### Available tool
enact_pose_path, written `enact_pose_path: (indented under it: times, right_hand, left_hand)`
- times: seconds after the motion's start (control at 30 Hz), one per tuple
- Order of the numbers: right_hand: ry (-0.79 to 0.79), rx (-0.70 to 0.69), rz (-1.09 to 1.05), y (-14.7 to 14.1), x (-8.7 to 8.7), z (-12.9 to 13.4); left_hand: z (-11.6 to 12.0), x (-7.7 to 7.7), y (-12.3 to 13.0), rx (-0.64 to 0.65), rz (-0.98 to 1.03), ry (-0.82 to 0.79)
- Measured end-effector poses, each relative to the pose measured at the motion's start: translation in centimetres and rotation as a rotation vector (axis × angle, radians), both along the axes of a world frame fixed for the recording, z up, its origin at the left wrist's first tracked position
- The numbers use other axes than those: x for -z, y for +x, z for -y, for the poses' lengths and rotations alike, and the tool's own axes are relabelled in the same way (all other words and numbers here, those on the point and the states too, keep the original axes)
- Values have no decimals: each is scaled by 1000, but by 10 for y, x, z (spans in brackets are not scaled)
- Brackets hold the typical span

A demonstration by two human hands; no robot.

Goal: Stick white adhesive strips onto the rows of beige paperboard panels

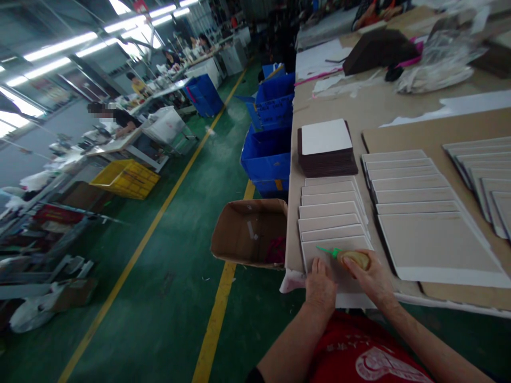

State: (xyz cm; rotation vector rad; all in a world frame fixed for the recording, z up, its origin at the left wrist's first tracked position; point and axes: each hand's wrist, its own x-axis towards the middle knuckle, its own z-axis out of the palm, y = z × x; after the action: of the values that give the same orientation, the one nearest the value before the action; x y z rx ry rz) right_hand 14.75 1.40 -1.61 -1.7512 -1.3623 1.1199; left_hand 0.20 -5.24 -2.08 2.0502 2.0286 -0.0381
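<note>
While my left hand [320,284] lies flat, fingers together, pinning the nearest grey card [333,255] at the surface [331,103] edge, my right hand [369,276] has its fingers clamped on a brush [351,257] with a green tip touching that card. Pressing unevenly could skid the card off the overlapped row, or toward the open carton [249,231] below.

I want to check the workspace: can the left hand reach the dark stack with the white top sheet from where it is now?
Probably yes. The left hand presses the nearest sheet; only flat overlapping sheets lie before the dark stack, nothing upright blocks it.
</note>
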Motion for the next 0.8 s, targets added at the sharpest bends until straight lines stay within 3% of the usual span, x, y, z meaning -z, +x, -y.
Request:
enact_pose_path:
  times: [0.17,0.37,0.53,0.67,0.8]
  right_hand:
    - [-24,-61,10,-15,-4,-2]
    - [-73,-83,15,-29,-7,-2]
    - [-188,11,-314,-34,-13,2]
    - [-407,215,-552,-13,-22,-1]
    - [-340,319,-566,28,-25,-12]
  left_hand:
    - [5,7,-1,6,5,44]
    - [8,3,-6,42,17,74]
    - [7,2,-11,46,23,52]
    - [7,0,-17,0,16,5]
    - [6,-4,-23,-87,3,-43]
